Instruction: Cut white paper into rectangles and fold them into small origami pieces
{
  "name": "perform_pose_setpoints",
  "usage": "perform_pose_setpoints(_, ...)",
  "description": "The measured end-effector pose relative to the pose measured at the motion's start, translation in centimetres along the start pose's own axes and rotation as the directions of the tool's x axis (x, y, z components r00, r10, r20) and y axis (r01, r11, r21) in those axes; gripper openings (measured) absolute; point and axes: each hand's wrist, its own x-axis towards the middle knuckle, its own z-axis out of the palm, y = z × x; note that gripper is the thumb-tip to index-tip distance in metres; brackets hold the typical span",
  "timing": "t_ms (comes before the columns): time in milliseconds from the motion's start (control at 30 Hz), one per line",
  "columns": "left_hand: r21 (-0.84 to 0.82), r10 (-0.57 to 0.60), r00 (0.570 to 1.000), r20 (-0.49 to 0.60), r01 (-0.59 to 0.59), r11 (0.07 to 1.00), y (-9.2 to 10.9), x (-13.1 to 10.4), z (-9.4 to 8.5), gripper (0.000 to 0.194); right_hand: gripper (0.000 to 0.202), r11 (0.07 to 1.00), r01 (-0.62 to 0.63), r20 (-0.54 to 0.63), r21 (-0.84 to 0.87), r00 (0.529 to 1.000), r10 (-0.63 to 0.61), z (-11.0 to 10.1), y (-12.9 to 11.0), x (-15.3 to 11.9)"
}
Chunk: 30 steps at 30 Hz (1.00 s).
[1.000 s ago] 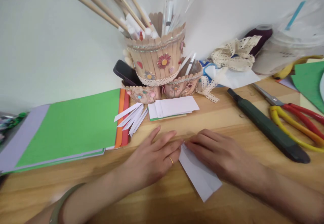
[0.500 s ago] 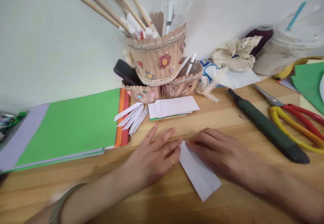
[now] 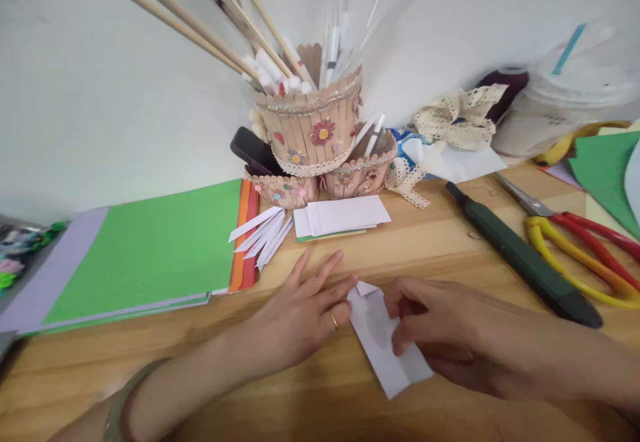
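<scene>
A small white strip of paper (image 3: 376, 335) lies slanted on the wooden table, its top corner folded over into a little flap. My left hand (image 3: 307, 315) rests flat at its upper left edge, fingers spread, a fingertip touching the folded corner. Over the right side of the paper is my right hand (image 3: 440, 329), its fingers apart and curled, thumb and index near the paper's surface. Behind them are a stack of white paper slips (image 3: 345, 215) and a fan of narrow folded white paper pieces (image 3: 263, 232).
Green paper sheets (image 3: 150, 242) lie at left. Popsicle-stick holders (image 3: 313, 129) with markers and wooden sticks stand at the back. At right are a dark green utility knife (image 3: 525, 255), scissors (image 3: 560, 229), lace (image 3: 460, 119) and a plastic cup (image 3: 555, 112).
My right hand has drawn back to the right from the paper's top corner, and its fingers have opened. The folded flap now shows. My left hand stays at the paper's edge.
</scene>
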Motion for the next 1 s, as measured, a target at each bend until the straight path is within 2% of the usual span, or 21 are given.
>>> perform_pose_setpoints(100,-0.032,-0.021,0.998,-0.058,0.019,0.999,-0.1,0.0,0.1,0.021,0.016,0.996,0.084,0.075,0.044,0.993,-0.087,0.8,-0.1,0.5)
perform_pose_setpoints(200,-0.048,-0.036,0.959,-0.281,0.023,0.999,0.1,-0.1,0.1,0.027,0.022,0.995,0.033,-0.054,-0.096,0.998,-0.038,1.6,-0.1,0.9)
perform_pose_setpoints(267,-0.045,0.006,0.927,-0.375,-0.025,0.999,0.4,-0.2,0.1,0.024,0.024,0.98,0.004,-0.142,-0.197,0.989,-0.032,2.0,0.0,1.0)
perform_pose_setpoints(300,-0.035,0.035,0.926,-0.375,-0.052,0.998,0.6,-0.2,0.0,0.022,0.024,0.973,0.01,-0.154,-0.232,0.987,-0.047,2.1,0.0,1.0)
perform_pose_setpoints(367,-0.001,0.082,0.947,-0.311,-0.087,0.996,0.9,-0.3,-0.1,0.024,0.026,0.957,0.048,-0.134,-0.286,0.987,-0.089,2.0,0.1,0.9)
perform_pose_setpoints(433,0.021,0.091,0.961,-0.261,-0.088,0.996,1.1,-0.3,-0.1,0.028,0.026,0.947,0.066,-0.117,-0.314,0.987,-0.107,1.8,0.1,0.8)
perform_pose_setpoints(567,0.054,0.063,0.972,-0.226,-0.052,0.997,1.1,-0.3,0.1,0.03,0.023,0.951,0.002,-0.158,-0.308,0.986,-0.054,1.6,0.2,0.8)
perform_pose_setpoints(733,0.121,-0.027,0.986,-0.168,0.048,0.992,1.2,-0.2,0.3,0.029,0.025,0.954,-0.053,-0.226,-0.294,0.974,-0.016,2.1,0.1,1.2)
perform_pose_setpoints(1000,0.091,-0.032,0.974,-0.223,0.053,0.994,1.3,-0.2,0.9,0.029,0.023,0.96,-0.143,-0.296,-0.242,0.953,0.067,3.1,-0.5,1.8)
